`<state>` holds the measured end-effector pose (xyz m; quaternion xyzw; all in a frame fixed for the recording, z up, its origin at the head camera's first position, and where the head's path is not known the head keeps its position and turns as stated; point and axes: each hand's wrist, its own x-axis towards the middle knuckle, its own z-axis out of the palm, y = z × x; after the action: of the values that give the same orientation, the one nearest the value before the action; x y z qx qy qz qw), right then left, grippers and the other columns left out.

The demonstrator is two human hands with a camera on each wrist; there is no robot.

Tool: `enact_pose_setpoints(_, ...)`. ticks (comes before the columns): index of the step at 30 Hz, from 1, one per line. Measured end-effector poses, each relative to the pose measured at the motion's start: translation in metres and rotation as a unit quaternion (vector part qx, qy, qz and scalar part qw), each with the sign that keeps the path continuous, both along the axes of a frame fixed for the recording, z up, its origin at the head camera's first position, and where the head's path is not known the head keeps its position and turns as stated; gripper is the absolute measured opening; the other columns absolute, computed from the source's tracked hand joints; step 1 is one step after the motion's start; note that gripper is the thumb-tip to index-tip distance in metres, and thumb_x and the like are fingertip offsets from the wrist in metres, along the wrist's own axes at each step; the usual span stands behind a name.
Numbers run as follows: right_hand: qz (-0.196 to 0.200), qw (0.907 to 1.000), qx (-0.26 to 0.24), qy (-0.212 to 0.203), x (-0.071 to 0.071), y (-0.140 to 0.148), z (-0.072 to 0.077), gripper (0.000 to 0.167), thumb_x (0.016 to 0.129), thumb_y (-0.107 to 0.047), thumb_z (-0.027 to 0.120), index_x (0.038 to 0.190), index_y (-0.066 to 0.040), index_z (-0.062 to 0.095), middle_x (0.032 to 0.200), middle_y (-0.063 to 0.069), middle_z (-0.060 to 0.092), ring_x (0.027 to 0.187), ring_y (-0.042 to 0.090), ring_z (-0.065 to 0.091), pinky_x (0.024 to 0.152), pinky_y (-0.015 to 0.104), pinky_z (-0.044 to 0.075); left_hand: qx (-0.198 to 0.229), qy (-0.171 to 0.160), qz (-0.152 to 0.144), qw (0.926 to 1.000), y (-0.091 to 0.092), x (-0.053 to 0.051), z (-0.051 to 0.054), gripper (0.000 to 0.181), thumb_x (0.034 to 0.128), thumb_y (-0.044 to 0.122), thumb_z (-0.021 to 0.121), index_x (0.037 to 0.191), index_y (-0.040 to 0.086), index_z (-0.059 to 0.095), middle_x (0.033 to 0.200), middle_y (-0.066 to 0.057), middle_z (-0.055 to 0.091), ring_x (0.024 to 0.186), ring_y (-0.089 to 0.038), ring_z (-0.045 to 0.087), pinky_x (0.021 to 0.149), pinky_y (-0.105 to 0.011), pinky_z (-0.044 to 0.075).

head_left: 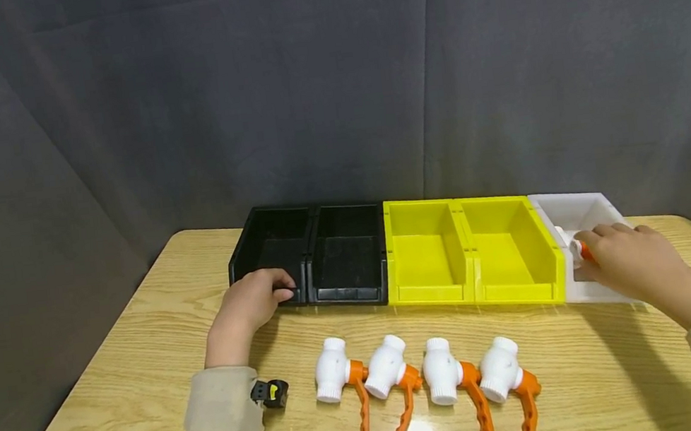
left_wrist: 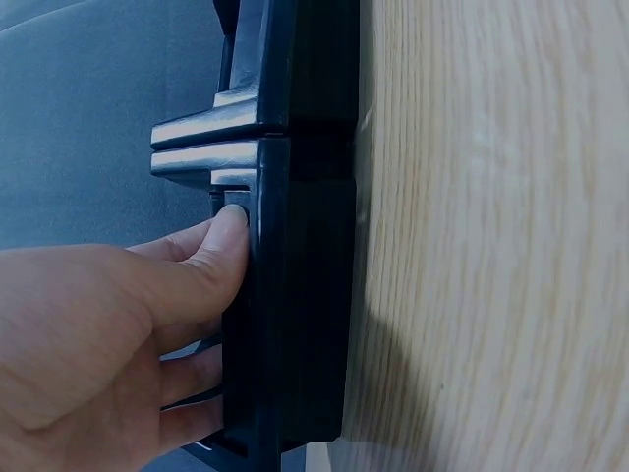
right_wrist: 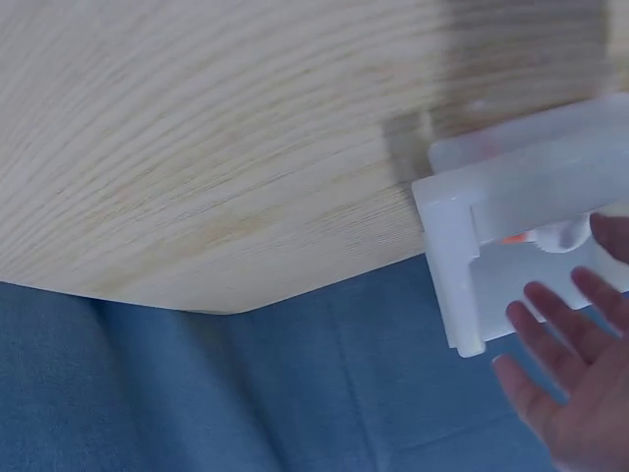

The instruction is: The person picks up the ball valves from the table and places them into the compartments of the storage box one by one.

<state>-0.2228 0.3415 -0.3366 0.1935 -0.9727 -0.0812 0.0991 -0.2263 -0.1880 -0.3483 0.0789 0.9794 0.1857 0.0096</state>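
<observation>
At the leftmost black bin (head_left: 281, 240), my left hand (head_left: 258, 300) grips the front edge. The left wrist view shows the thumb pressed on the bin's front wall (left_wrist: 295, 315), with fingers behind it. My right hand (head_left: 639, 260) is over the white bin (head_left: 597, 292) at the far right. Its fingers are spread and fairly straight in the right wrist view. A white valve (right_wrist: 562, 236) with a bit of orange lies inside that bin, close to the thumb; whether they touch I cannot tell. Several white ball valves (head_left: 442, 375) with orange handles lie in a row on the table.
Between the hands stand a second black bin (head_left: 354, 293) and two yellow bins (head_left: 431, 292), (head_left: 517, 292) joined in one row. A small black strap buckle (head_left: 271, 393) sits by the left sleeve. A grey curtain (head_left: 306, 92) hangs behind the wooden table (head_left: 131, 410).
</observation>
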Motion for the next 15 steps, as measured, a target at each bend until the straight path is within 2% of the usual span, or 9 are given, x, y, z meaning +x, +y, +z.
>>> enact_pose_setpoints(5, 0.004, 0.9988, 0.011, 0.047, 0.019, 0.001, -0.001, 0.040, 0.078, -0.020, 0.082, 0.104, 0.005, 0.065, 0.085, 0.019, 0.063, 0.074, 0.039, 0.061, 0.060, 0.056, 0.050, 0.001, -0.002, -0.002, 1.0000, 0.000, 0.000, 0.000, 0.014, 0.0966, 0.018, 0.065, 0.106, 0.011, 0.072, 0.105, -0.008, 0.070, 0.091, -0.025, 0.062, 0.087, -0.047, 0.050)
enact_pose_setpoints(10, 0.050, 0.9918, 0.000, 0.118, 0.034, 0.001, -0.003, 0.031, 0.068, -0.009, 0.082, 0.093, 0.001, 0.065, 0.079, 0.013, 0.062, 0.065, 0.034, 0.059, 0.048, 0.047, 0.045, 0.001, -0.002, 0.001, 1.0000, 0.000, 0.000, 0.001, 0.014, 0.0968, 0.018, 0.065, 0.106, 0.011, 0.072, 0.106, -0.008, 0.070, 0.093, -0.026, 0.062, 0.088, -0.048, 0.050)
enact_pose_setpoints(15, 0.085, 0.9870, 0.003, 0.136, 0.047, -0.004, -0.002, 0.041, 0.059, -0.008, 0.085, 0.094, 0.001, 0.065, 0.079, 0.011, 0.060, 0.065, 0.031, 0.058, 0.047, 0.043, 0.043, -0.001, -0.008, 0.000, 1.0000, 0.001, 0.001, 0.000, 0.015, 0.0973, 0.018, 0.064, 0.108, 0.011, 0.072, 0.107, -0.009, 0.070, 0.094, -0.027, 0.063, 0.088, -0.048, 0.049)
